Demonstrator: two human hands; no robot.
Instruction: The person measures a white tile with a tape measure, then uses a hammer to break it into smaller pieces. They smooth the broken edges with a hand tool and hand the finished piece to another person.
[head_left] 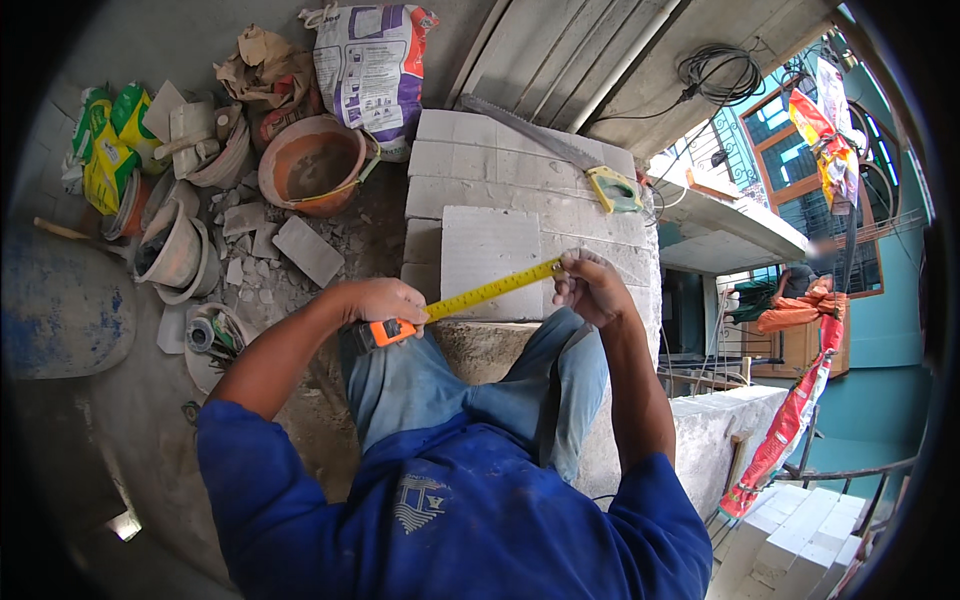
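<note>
Seated worker, blue shirt and jeans, held a tape measure [492, 291] in front of the knees, its yellow blade drawn out between both hands. Left hand [385, 303] was curled about the orange-and-dark case end, fingers closed near where the blade came out. Right hand [594, 288] pinched the far end of the blade, thumb and fingers narrow on the tip. Blade ran slantwise, higher at the right, across the near part of a loose pale block [490, 245]; could not tell whether it touched. That block lay flat on a surface of similar stacked blocks [590, 240]. A handsaw [540, 136] lay along the far side of the stack, its pale yellow-green handle toward the right. Just left of the stack's far end stood a printed white-and-purple sack [370, 75], and near it a round terracotta-coloured tub [273, 185]. Broken rubble [257, 270] covered the ground below the tub. Farther right, beyond a low wall [712, 425], another person [795, 285] showed small in the background.
</note>
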